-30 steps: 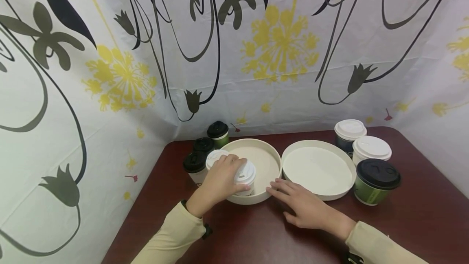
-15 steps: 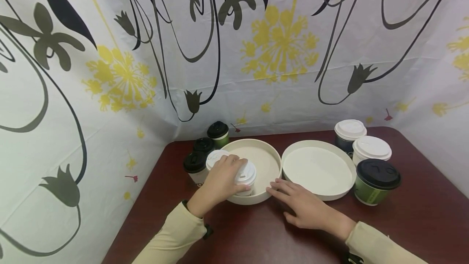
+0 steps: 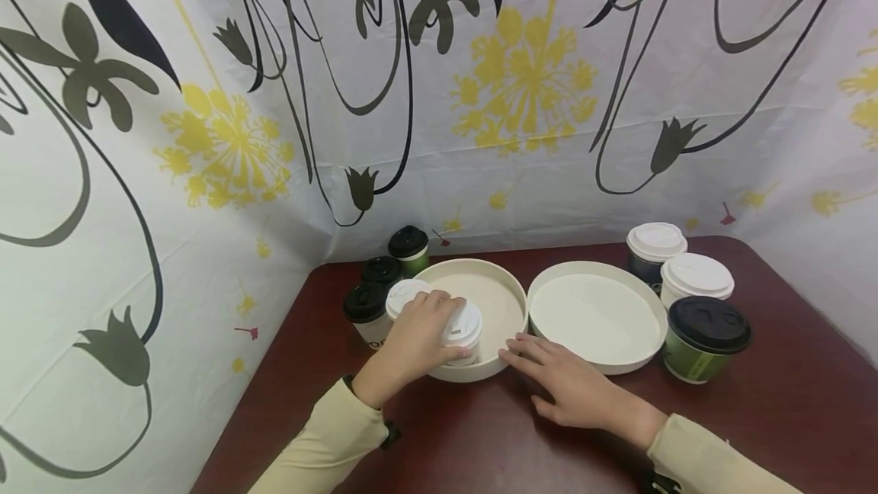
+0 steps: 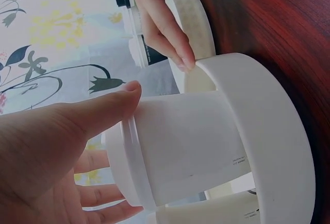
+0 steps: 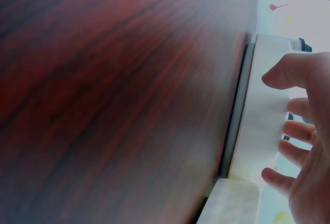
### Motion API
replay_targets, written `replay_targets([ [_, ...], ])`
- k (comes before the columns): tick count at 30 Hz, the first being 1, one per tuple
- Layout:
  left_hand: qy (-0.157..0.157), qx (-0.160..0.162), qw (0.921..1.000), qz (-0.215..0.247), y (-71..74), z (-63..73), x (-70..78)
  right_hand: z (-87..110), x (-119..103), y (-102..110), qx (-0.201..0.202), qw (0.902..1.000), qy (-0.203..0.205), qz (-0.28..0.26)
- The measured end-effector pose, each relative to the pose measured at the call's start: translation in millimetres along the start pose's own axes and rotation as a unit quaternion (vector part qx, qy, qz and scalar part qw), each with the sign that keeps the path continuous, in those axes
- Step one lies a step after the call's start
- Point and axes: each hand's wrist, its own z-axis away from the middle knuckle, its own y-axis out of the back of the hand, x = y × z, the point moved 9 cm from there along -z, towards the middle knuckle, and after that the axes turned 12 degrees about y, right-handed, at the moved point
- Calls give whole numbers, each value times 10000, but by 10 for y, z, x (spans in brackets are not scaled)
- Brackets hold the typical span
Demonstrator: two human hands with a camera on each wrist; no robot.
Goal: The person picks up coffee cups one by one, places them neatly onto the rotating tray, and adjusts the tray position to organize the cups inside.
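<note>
Hardly anything has shifted (the work seems paused): the left hand (image 3: 409, 338) grips a white-lidded cup (image 3: 465, 332) inside the left tray (image 3: 495, 302), while the right hand (image 3: 575, 389), fingers relaxed, lies at that tray's rim

The dark-red, dark-streaked table (image 3: 480, 441) carries cream trays (image 3: 597, 315), a white cup (image 4: 191, 144) with a white lid (image 3: 465, 322) and, near its right edge, a black-lidded green cup (image 3: 693, 360), before white cloth (image 3: 439, 105) printed with yellow and grey flowers.
</note>
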Motion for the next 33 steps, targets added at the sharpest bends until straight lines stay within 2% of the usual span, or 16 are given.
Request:
replay_targets([
  [7, -18, 0, 10000, -41, -27, -2, 1, 4, -2, -3, 13, 10000, 5, -14],
  [22, 179, -230, 9996, 8, -71, -14, -41, 2, -6, 2, 29, 10000, 30, 15],
  [33, 172, -177, 9997, 41, -38, -11, -46, 4, -12, 10, 91, 9999, 64, 25],
])
